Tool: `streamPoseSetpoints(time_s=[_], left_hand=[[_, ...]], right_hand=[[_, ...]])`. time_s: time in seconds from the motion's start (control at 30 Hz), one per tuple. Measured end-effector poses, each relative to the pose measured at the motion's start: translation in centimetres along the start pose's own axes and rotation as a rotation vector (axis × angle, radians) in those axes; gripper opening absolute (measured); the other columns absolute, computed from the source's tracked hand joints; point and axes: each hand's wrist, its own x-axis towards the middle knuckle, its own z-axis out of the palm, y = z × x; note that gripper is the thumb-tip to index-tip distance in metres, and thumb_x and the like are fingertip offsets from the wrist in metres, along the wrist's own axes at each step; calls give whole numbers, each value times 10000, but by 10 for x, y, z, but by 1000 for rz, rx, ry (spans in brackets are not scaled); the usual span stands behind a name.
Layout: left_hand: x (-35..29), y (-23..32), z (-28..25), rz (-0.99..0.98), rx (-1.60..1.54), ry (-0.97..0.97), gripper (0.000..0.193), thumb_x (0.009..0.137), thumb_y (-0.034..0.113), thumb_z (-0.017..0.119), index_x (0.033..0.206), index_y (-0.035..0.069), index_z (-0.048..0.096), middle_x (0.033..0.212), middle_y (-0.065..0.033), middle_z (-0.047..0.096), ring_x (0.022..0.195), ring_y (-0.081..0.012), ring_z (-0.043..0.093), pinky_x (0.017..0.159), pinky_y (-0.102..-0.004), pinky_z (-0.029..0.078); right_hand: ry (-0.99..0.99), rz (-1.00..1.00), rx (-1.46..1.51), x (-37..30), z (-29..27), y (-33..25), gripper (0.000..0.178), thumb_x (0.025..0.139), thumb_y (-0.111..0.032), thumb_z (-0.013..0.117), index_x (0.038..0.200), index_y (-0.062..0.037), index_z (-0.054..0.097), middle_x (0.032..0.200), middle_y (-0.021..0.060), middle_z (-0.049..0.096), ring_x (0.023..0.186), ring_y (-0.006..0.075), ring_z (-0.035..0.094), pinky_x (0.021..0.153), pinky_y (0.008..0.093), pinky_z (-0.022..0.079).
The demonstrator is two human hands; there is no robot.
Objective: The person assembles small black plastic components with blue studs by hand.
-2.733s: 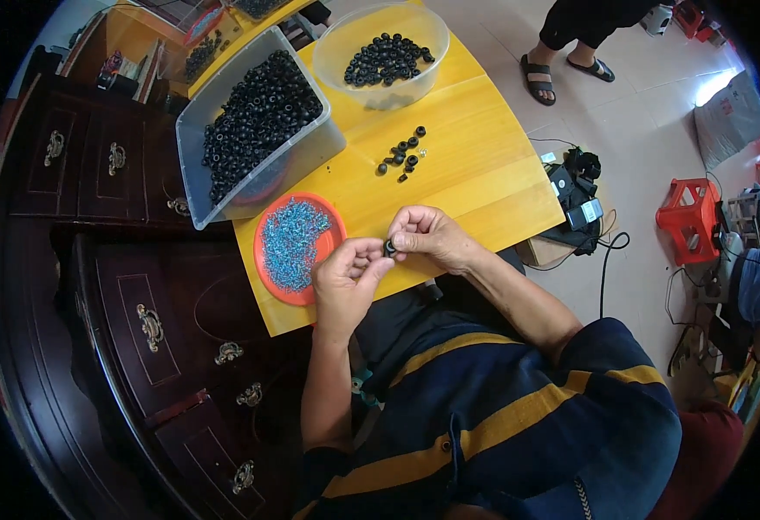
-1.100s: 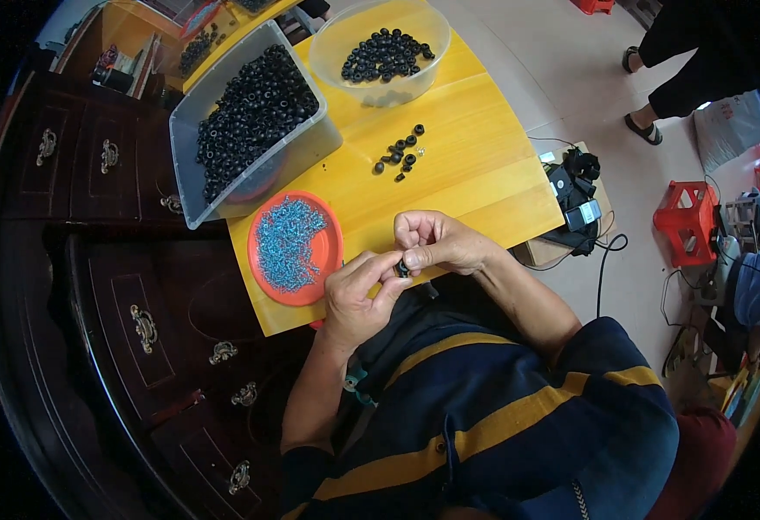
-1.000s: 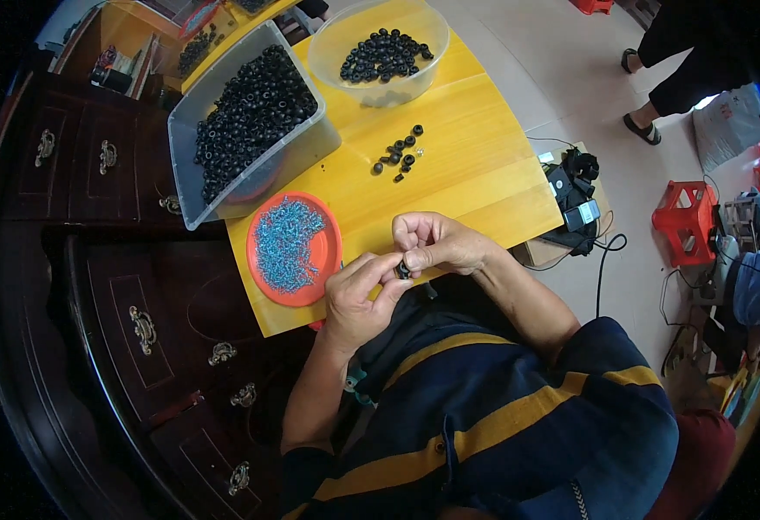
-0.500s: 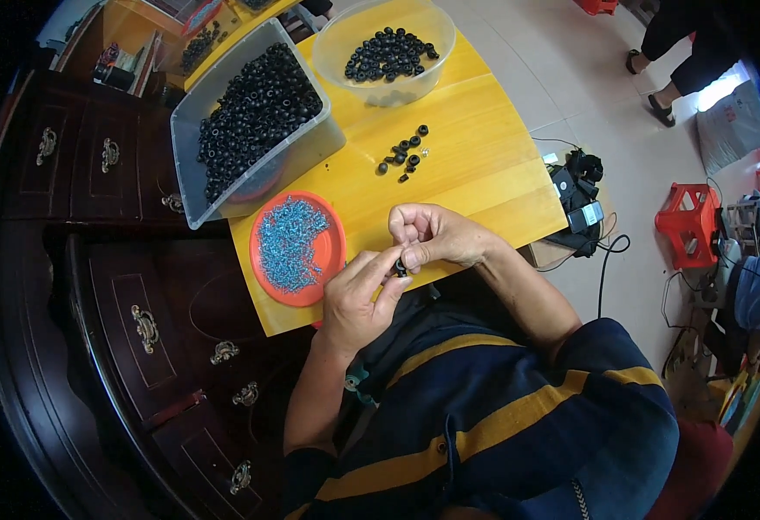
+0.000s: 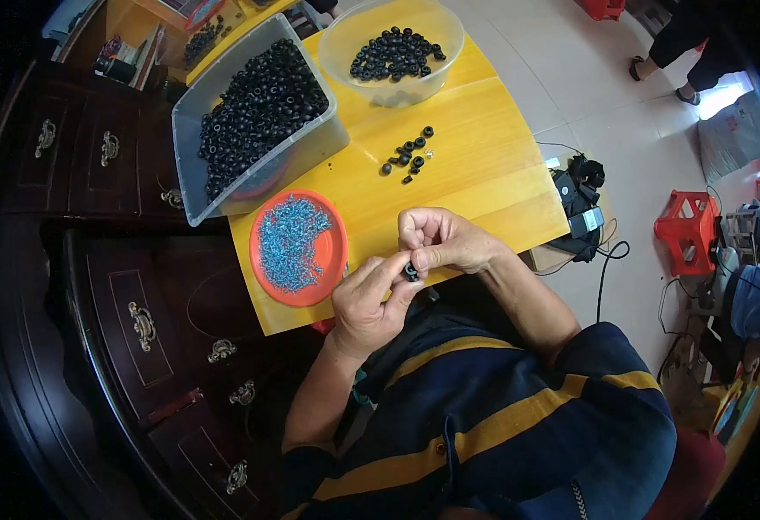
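Note:
A small round black part with a hole in it (image 5: 411,271) sits between the thumb and fingers of my left hand (image 5: 369,302), just off the near edge of the table. Closed in a pinch, my right hand (image 5: 456,244) has its thumb against the top of that part; anything tiny between its fingertips is hidden. Left of my hands, an orange-red plate (image 5: 338,251) holds a heap of small blue, metallic, screw-like pieces (image 5: 289,247). Beyond my hands, several loose black parts (image 5: 404,159) lie on the yellow table (image 5: 475,165), with a tiny shiny piece beside them.
A grey plastic bin (image 5: 310,165) full of black parts stands at the far left of the table. Next to it is a clear round tub (image 5: 449,61) with more. Dark wooden drawers (image 5: 137,321) border the left. A red stool (image 5: 685,230) and cables are on the right.
Both hands have shifted slightly right within the view, still together around the black part, whose holed face now shows more. A person's feet at the top right have moved a little.

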Motion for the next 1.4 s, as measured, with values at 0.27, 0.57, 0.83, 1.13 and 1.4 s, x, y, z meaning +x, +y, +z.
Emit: streamPoseSetpoints(time_s=[0.27,0.57,0.83,1.13,1.4], left_hand=[[5,-1,-3,-91,64,132,344,797,-30,748,1125,1,648,786,-96,627,686,-224,642,629,-307,523],[-5,-21,2,-197,-59,301,166,848,-36,712,1013,-32,695,829,-105,686,703,-160,671,639,-257,526],[-10,-16,2,-398,-337,363,119,893,-22,679,1009,-48,688,835,-65,687,688,-101,643,624,-224,506],[-3,-11,-8,46,253,281,218,777,-51,752,986,0,713,824,-132,686,730,-252,689,656,-315,546],[1,-13,-15,225,300,181,274,735,-45,782,992,31,724,849,-100,687,737,-245,687,644,-321,546]], right_hand=[[161,-69,-1,13,22,6,157,929,-122,681,902,-81,532,835,13,628,766,95,624,708,246,519],[195,-203,24,10,21,30,222,962,-127,646,1160,-43,593,982,26,654,885,101,632,810,245,519],[354,-356,-571,11,29,30,140,977,-108,619,1056,5,638,907,26,665,851,78,617,762,245,508],[283,-177,-184,10,27,28,202,981,-193,630,1034,2,640,852,11,645,752,77,603,702,216,505],[148,82,79,2,7,20,228,959,-237,657,1032,-21,654,829,36,673,711,96,646,646,222,536]])
